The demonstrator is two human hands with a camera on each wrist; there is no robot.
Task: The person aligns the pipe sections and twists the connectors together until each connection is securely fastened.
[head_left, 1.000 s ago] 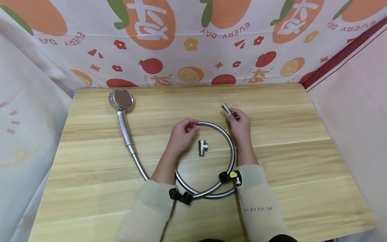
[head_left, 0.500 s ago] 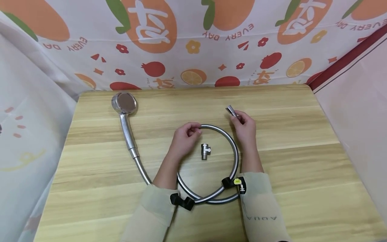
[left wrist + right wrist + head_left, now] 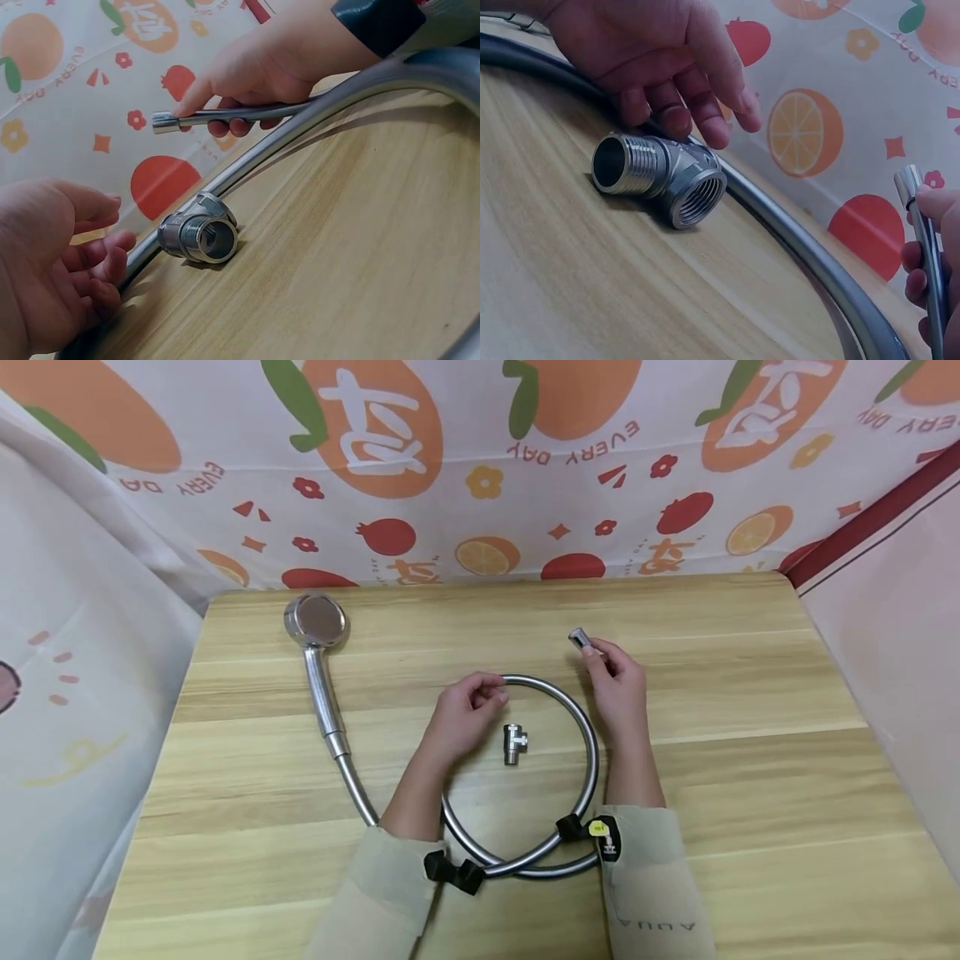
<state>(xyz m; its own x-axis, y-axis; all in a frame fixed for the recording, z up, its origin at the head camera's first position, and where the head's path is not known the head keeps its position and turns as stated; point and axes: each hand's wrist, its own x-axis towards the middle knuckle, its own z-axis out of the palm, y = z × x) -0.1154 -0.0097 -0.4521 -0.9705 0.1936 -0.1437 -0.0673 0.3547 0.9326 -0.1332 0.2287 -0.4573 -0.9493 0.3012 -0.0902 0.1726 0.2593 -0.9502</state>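
Observation:
My right hand [image 3: 621,689] grips the free end of a silver shower hose [image 3: 588,739], fingers wrapped round it just below its metal end fitting [image 3: 578,637]. In the left wrist view that fitting [image 3: 166,122] points left, a finger lying along the hose behind it. My left hand [image 3: 468,714] rests at the far side of the hose loop, fingers loosely bent; in the right wrist view the fingers [image 3: 705,112] hang relaxed, right at the hose. Inside the loop lies a chrome threaded tee fitting [image 3: 513,744], between both hands; its threaded openings show in the right wrist view.
A chrome shower head [image 3: 318,620] lies at the back left, joined to the hose's other end. The hose crosses itself near the forearms. All lies on a wooden tabletop [image 3: 735,710], with a fruit-print curtain [image 3: 480,510] behind its back edge.
The head view has shifted, so everything appears slightly lower and farther right. Both hands keep about the same place over the table; the right still holds the hose end.

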